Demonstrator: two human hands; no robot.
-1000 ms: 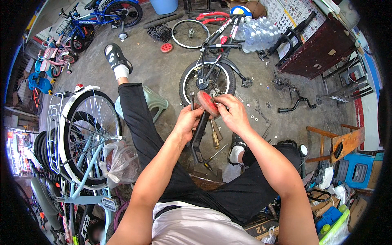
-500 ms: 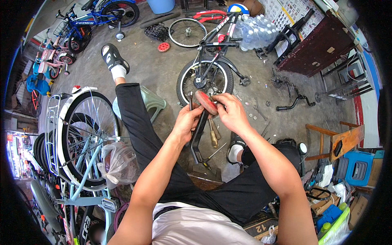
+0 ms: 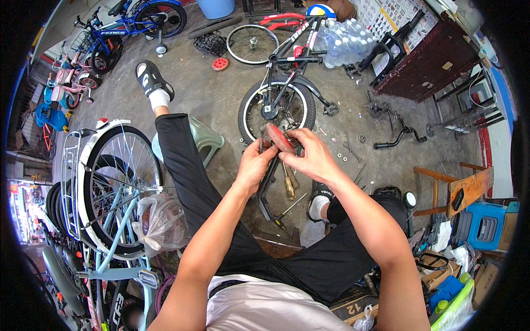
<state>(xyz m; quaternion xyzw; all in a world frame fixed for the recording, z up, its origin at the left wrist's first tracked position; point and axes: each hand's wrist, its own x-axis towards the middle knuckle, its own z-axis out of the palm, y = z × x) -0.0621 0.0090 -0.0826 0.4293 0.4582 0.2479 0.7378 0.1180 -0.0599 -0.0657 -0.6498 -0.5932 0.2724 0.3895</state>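
Observation:
Between my hands is a small training wheel (image 3: 279, 138) with a red face, joined to a bent black metal arm (image 3: 267, 199) that slants down toward my lap. My left hand (image 3: 254, 168) is closed round the upper part of that arm, close to the wheel. A thin dark tool (image 3: 263, 132), perhaps a wrench, sticks up from the same grip. From the other side, my right hand (image 3: 313, 157) has its thumb and fingers bent about the wheel's right side; whether a small part sits between the fingertips is hidden. Just beyond is a bicycle wheel (image 3: 247, 110) with a black tyre.
A partly dismantled bicycle frame (image 3: 287, 66) lies ahead. Screwdrivers (image 3: 289, 187), a wrench (image 3: 352, 146) and a crank part (image 3: 403, 139) lie on the floor. A pale green stool (image 3: 207, 138) and an upturned light-blue bicycle (image 3: 118, 220) are left; a wooden stool (image 3: 469, 190) stands right.
My right hand has shifted its fingers at the wheel, the thumb now lower and farther forward. The thin tool in my left hand has moved slightly right, closer to the wheel.

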